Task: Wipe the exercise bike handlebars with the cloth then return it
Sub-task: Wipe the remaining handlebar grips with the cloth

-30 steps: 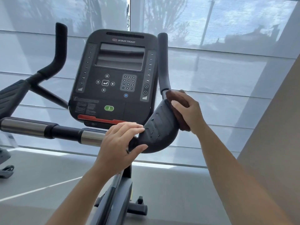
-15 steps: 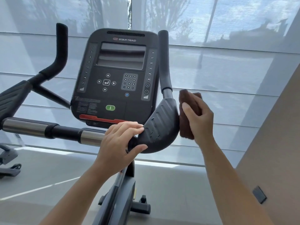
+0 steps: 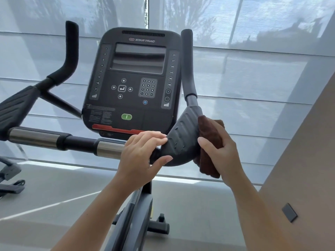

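Note:
The exercise bike's handlebars run from a chrome-and-black crossbar (image 3: pixel 45 140) to a ribbed black elbow pad (image 3: pixel 183 140) on the right, with an upright black grip (image 3: pixel 187 64) above it. My right hand (image 3: pixel 223 156) holds a folded brown cloth (image 3: pixel 208 136) against the pad's outer right edge. My left hand (image 3: pixel 141 156) grips the bar where it meets the pad, fingers over the top and thumb below. A second pad (image 3: pixel 14 105) and upright grip (image 3: pixel 70 51) stand at the left.
The black console (image 3: pixel 134 82) with screen and keypad sits between the grips. The bike's frame (image 3: pixel 134 214) drops to the grey floor below. A beige wall (image 3: pixel 299 178) with a small dark plate (image 3: pixel 289 212) rises at the right. Shaded windows fill the background. Part of another machine (image 3: pixel 9 178) is at far left.
My right hand has slid the cloth down from the top of the right pad, near the upright grip, to its lower outer edge. My left hand has stayed on the bar.

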`<state>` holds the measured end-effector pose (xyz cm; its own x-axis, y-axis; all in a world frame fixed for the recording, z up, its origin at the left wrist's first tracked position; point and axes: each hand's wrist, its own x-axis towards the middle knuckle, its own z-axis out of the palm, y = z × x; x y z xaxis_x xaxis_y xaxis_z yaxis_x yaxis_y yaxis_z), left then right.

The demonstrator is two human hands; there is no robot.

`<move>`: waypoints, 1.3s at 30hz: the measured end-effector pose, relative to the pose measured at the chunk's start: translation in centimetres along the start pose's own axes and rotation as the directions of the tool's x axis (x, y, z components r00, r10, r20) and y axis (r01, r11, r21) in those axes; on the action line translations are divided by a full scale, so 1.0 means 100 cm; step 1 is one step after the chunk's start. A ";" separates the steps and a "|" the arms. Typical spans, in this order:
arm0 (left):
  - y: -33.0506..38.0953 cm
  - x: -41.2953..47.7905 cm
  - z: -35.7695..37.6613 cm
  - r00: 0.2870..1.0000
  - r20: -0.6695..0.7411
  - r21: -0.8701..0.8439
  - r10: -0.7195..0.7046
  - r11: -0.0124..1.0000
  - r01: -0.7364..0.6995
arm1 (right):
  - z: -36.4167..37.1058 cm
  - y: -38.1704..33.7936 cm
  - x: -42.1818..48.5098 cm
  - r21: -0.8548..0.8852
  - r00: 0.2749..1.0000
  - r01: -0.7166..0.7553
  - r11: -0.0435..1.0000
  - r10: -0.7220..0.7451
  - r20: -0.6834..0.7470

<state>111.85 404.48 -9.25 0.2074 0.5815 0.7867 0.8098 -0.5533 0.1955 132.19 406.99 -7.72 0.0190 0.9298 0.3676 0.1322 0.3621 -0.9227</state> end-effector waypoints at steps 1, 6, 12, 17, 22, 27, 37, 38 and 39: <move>0.000 0.000 0.000 1.000 0.000 0.001 0.004 1.000 -0.004 | 0.003 0.001 -0.009 -0.084 0.999 0.030 0.996 -0.033 -0.036; -0.004 -0.001 -0.004 0.998 0.037 0.019 0.053 0.998 -0.054 | 0.000 -0.012 -0.019 -0.415 0.981 0.164 0.895 -0.191 -0.024; -0.011 -0.008 -0.010 0.997 0.037 0.085 0.066 0.994 -0.069 | 0.002 -0.054 0.072 -0.687 0.942 0.329 0.648 -0.281 0.186; -0.018 -0.022 -0.006 0.998 -0.062 0.049 -0.007 0.999 0.010 | 0.022 -0.058 0.095 -0.820 0.924 0.376 0.432 -0.113 0.365; -0.018 -0.024 -0.002 0.994 -0.100 0.016 -0.035 0.999 0.037 | 0.033 -0.061 0.053 -0.784 0.858 0.514 0.349 -0.180 0.482; -0.018 -0.024 -0.004 0.995 -0.093 -0.001 -0.030 1.000 0.030 | 0.031 -0.060 -0.002 -0.691 0.790 0.607 0.392 -0.199 0.580; -0.019 -0.025 -0.002 0.996 -0.072 -0.014 -0.053 0.999 0.052 | 0.030 -0.069 0.075 -0.820 0.934 0.358 0.446 -0.170 0.315; -0.020 -0.025 -0.002 0.996 -0.068 -0.017 -0.052 0.999 0.051 | 0.033 -0.065 0.076 -0.836 0.936 0.353 0.421 -0.138 0.325; -0.020 -0.025 -0.002 0.996 -0.065 -0.019 -0.053 0.998 0.051 | 0.035 -0.063 0.073 -0.843 0.931 0.363 0.398 -0.128 0.341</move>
<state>109.58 404.04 -11.56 0.1282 0.5696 0.8119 0.8087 -0.5340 0.2469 128.02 411.76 0.38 -0.3370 0.8423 0.4207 0.8945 0.4258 -0.1359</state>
